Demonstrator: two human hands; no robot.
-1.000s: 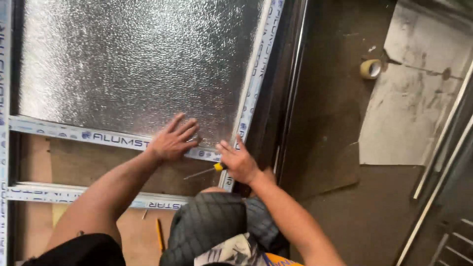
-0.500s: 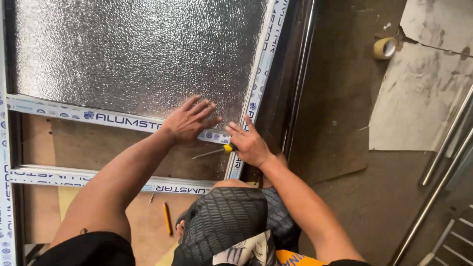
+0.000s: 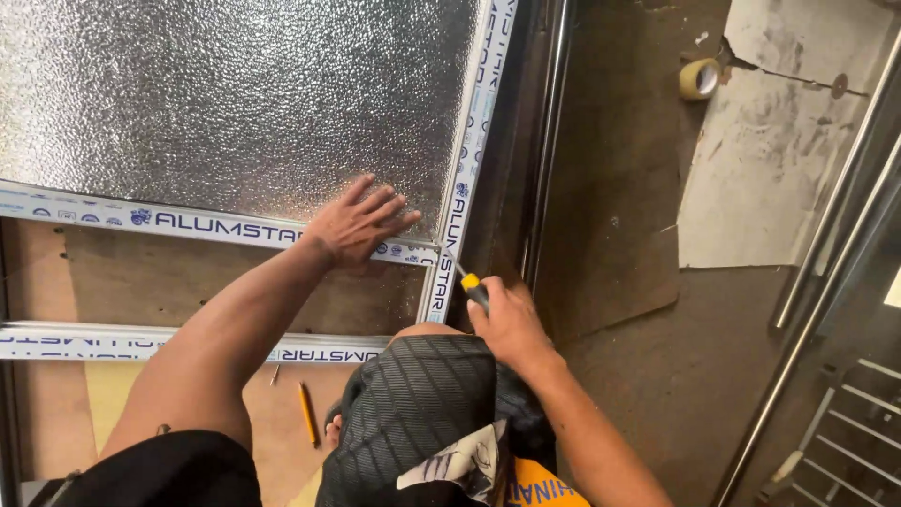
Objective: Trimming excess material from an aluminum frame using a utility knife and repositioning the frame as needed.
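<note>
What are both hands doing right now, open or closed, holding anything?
Left hand: open, fingers spread, pressed flat on the aluminium frame beside the textured glass panel.
Right hand: closed around a screwdriver with a yellow and black handle.

Your right hand (image 3: 510, 324) is covering most of the screwdriver (image 3: 472, 289), so only its yellow-and-black handle top and a sliver of shaft are showing, and the tip is too small to make out against the frame corner (image 3: 441, 255). Your left hand (image 3: 357, 225) is hiding part of the taped rail (image 3: 188, 223) under its palm. The textured glass panel (image 3: 235, 94) is running off the top and left edges, and your knee (image 3: 413, 404) is blocking the lower rail's (image 3: 141, 345) right end.
</note>
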